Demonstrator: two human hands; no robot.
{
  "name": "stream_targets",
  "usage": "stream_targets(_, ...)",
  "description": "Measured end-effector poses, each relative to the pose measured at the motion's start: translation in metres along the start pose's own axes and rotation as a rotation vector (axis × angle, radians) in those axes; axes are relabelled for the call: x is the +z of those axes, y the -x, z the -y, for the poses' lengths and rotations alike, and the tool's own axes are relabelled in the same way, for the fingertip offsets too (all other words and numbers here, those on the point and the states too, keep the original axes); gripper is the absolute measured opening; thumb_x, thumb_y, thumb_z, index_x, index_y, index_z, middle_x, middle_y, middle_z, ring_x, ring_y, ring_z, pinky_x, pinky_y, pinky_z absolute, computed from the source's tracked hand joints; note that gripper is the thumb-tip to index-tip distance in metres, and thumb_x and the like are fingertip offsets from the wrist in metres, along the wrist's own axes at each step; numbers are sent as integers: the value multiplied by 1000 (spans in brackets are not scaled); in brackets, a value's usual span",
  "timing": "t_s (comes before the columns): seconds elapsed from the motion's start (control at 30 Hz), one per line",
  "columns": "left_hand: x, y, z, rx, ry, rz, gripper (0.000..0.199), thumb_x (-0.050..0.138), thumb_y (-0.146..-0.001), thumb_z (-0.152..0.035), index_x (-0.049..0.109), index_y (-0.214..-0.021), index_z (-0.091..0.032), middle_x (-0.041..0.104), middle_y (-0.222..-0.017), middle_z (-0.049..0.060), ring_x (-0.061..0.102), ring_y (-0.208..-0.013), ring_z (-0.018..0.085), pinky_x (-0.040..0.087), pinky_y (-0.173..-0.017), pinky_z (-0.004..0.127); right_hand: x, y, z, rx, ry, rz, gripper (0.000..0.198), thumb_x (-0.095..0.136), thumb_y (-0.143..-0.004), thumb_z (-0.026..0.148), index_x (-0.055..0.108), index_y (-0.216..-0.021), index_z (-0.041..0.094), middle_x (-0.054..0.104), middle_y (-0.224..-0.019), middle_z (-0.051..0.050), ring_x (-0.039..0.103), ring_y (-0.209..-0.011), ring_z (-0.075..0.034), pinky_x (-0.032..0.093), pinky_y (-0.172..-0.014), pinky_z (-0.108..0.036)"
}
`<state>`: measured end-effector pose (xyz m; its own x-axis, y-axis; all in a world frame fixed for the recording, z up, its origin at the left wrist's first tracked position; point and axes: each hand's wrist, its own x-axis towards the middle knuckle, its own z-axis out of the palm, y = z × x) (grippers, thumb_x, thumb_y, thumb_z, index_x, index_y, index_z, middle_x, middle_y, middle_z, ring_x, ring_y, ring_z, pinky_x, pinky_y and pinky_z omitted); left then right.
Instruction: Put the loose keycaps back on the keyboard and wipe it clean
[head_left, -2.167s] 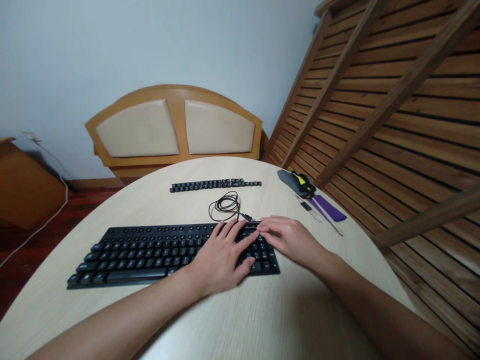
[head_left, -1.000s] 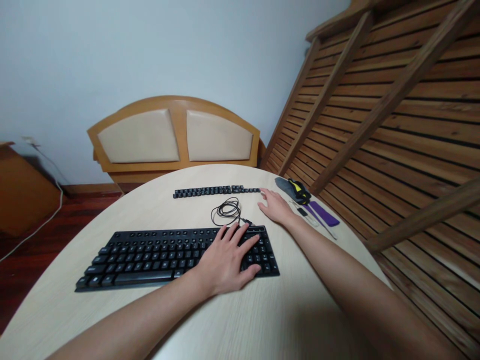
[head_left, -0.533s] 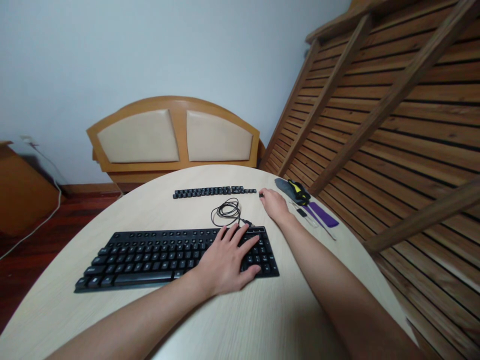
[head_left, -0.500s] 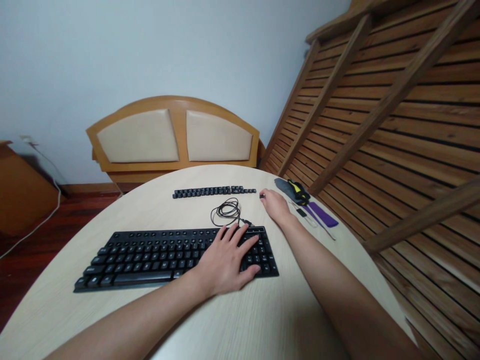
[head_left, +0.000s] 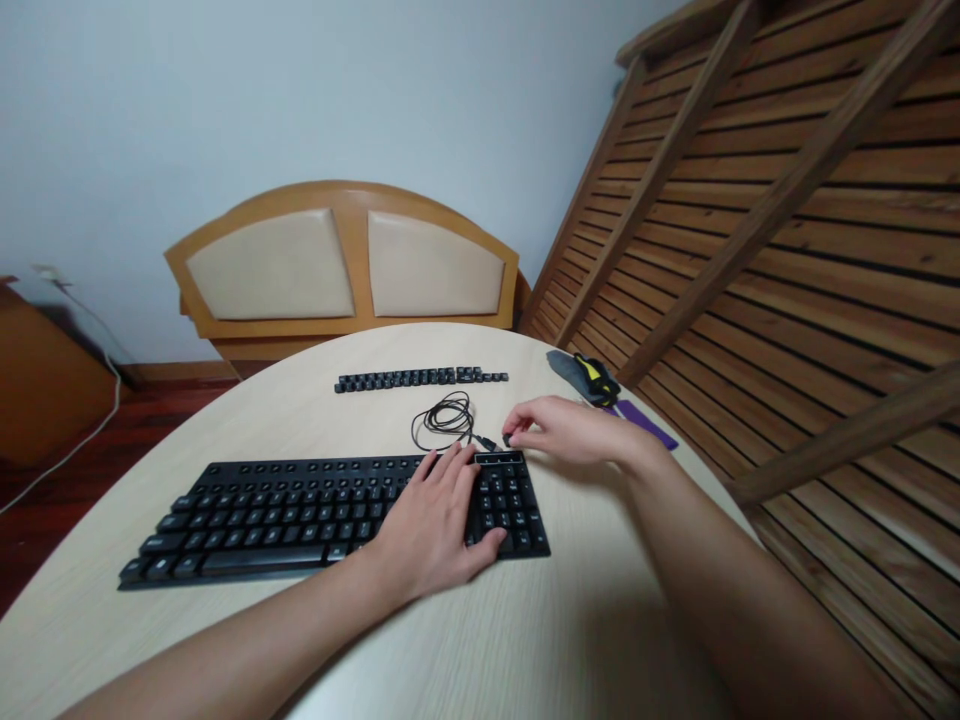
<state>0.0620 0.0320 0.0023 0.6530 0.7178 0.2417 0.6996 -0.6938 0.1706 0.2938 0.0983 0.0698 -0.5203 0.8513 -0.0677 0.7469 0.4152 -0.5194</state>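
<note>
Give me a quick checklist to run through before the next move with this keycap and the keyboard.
1. Keycap pinched in right hand fingertips: ok.
2. Left hand flat on keyboard, steadying it: ok.
3. Right hand beside the keyboard's far right corner: ok.
4. Empty socket there: cannot tell.
5. Keycap orientation: cannot tell, too small.
6. Coiled cable apart from both hands: ok.

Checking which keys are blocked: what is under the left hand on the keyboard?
The left hand lies flat on the keyboard, just left of its number pad. The keys beneath the palm and fingers are covered, so they cannot be seen.
</note>
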Motion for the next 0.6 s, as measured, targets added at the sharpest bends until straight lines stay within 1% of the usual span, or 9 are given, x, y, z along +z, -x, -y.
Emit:
stream_targets(0.13, 3, 0, 0, -10, 7, -16, 66, 52, -90, -59, 49, -131, -7, 50, -147, 24, 39, -142, 36, 30, -118, 56, 9, 1, 20, -25, 10, 133, 16, 60, -86, 20, 75, -94, 20, 78, -88, -4, 70, -77, -19, 51, -69, -27)
stream_targets(0.2, 3, 0, 1, -5, 20, -23, 66, 52, -90, -59, 49, -131, -8, 50, -146, 23, 39, -143, 36, 30, -118, 56, 12, -1, 23, -27, 43, 165, 18, 60, -86, 19, 75, -96, 20, 78, -87, -4, 69, -75, -19, 50, -67, -26)
stream_targets(0.33, 3, 0, 1, -8, 17, -24, 66, 53, -90, -58, 48, -133, -9, 50, -146, 23, 39, -142, 36, 30, -118, 56, 12, -3, 25, -21, 113, 217, 21, 59, -87, 21, 74, -101, 18, 77, -92, -6, 69, -78, -19, 48, -69, -26)
stream_targets(0.4, 3, 0, 1, -10, 11, -20, 66, 54, -89, -57, 48, -133, -8, 49, -147, 23, 39, -142, 36, 30, -118, 55, 12, -3, 27, -9, 159, 226, 21, 59, -88, 22, 74, -103, 18, 77, -95, -6, 69, -81, -19, 47, -71, -26)
stream_targets(0.6, 4, 1, 2, 1, 31, -59, 63, 53, -90, -57, 48, -132, -11, 52, -145, 21, 40, -142, 35, 29, -118, 54, 16, -1, 37, 45, 294, 181, 20, 59, -88, 21, 73, -101, 19, 77, -99, -8, 68, -88, -22, 45, -75, -27)
